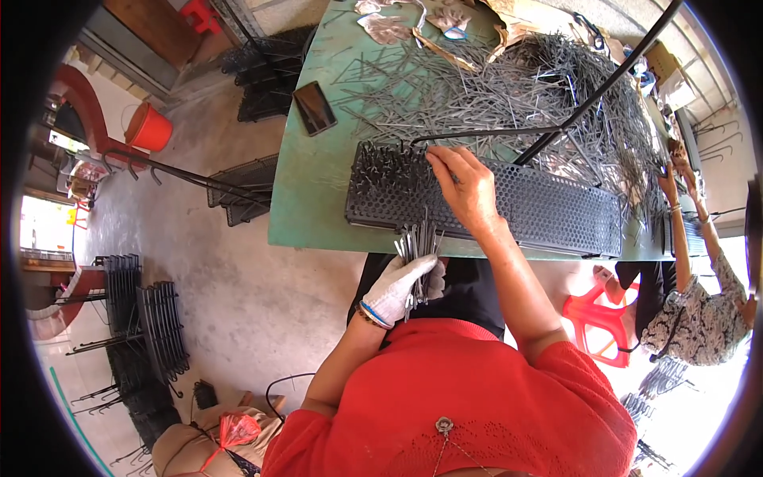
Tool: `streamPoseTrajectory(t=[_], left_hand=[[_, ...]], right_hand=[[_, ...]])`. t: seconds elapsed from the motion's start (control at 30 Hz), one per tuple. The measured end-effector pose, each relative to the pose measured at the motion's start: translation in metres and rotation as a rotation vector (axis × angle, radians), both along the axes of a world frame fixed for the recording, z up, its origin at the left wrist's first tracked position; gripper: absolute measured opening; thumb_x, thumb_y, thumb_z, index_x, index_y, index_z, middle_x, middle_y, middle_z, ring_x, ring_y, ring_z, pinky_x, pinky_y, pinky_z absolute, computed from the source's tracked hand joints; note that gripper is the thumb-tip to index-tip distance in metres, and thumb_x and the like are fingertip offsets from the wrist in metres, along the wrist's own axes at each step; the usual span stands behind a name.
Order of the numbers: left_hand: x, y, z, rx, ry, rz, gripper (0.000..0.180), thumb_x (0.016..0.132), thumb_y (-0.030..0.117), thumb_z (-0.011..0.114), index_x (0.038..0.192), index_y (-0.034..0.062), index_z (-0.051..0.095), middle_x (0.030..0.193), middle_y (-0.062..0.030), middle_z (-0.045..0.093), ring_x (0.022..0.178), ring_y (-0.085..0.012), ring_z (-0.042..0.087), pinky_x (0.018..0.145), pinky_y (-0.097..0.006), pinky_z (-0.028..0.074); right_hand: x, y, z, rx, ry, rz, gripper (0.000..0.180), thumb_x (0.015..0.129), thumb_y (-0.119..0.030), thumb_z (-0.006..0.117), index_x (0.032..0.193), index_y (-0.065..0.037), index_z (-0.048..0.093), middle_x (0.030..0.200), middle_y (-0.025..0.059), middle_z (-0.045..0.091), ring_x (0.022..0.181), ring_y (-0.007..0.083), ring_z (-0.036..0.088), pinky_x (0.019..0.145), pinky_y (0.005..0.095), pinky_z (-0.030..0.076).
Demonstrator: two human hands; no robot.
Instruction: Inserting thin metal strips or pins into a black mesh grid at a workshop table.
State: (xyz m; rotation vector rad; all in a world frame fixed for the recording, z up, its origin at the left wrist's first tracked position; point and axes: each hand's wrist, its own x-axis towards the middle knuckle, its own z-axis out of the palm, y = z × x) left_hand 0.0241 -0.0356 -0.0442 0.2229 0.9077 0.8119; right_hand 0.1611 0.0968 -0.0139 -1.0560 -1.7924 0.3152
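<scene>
My left hand, in a white glove, is closed around a bundle of thin grey metal rods just off the table's near edge. A long black perforated rack lies along that edge. Many short dark rods stand upright in the holes at its left end. My bare right hand is over the rack beside these rods, thumb and fingertips pinched together. Whatever is between those fingertips is too small to make out. Close to them ends a bent black metal bar.
Loose metal rods heap across the green table. A phone and gloves lie there too. Another person's hands work at the right, near a red stool. Black racks stand on the left floor.
</scene>
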Motion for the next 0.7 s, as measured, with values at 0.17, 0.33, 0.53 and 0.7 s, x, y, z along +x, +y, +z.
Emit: streamPoseTrajectory(t=[0.17,0.33,0.53,0.7], left_hand=[[0.000,0.001,-0.002,0.046,0.085,-0.051,0.020,0.091,0.020,0.063,0.099,0.0021,0.063,0.085,-0.0070,0.067,0.067,-0.0151,0.065,0.061,-0.030,0.056],[0.004,0.002,-0.001,0.040,0.086,0.056,0.021,0.091,0.018,0.062,0.102,-0.0004,0.063,0.089,-0.0080,0.068,0.068,-0.0133,0.064,0.062,-0.027,0.056],[0.001,0.002,-0.011,0.044,0.003,0.064,0.022,0.092,0.016,0.061,0.104,-0.0017,0.062,0.089,-0.0090,0.068,0.071,-0.0138,0.065,0.064,-0.028,0.057],[0.003,0.002,-0.005,0.023,0.070,0.068,0.021,0.093,0.017,0.059,0.101,-0.0026,0.062,0.085,-0.0096,0.067,0.071,-0.0164,0.066,0.064,-0.030,0.058]], right_hand=[[-0.001,0.002,-0.002,0.015,0.000,-0.034,0.013,0.083,-0.005,0.069,0.096,-0.001,0.068,0.083,0.0124,0.066,0.069,0.0268,0.065,0.062,0.0319,0.051],[-0.003,0.000,-0.001,0.010,-0.026,-0.078,0.013,0.083,-0.005,0.069,0.095,-0.001,0.068,0.081,0.0122,0.065,0.066,0.0269,0.064,0.059,0.0323,0.051],[-0.003,0.002,-0.016,0.071,-0.088,-0.036,0.012,0.082,-0.007,0.069,0.093,-0.001,0.067,0.079,0.0111,0.063,0.065,0.0291,0.063,0.058,0.0359,0.050],[0.003,0.003,-0.014,0.167,-0.271,0.041,0.013,0.082,-0.009,0.069,0.092,-0.001,0.067,0.087,0.0106,0.062,0.071,0.0297,0.062,0.061,0.0376,0.050]])
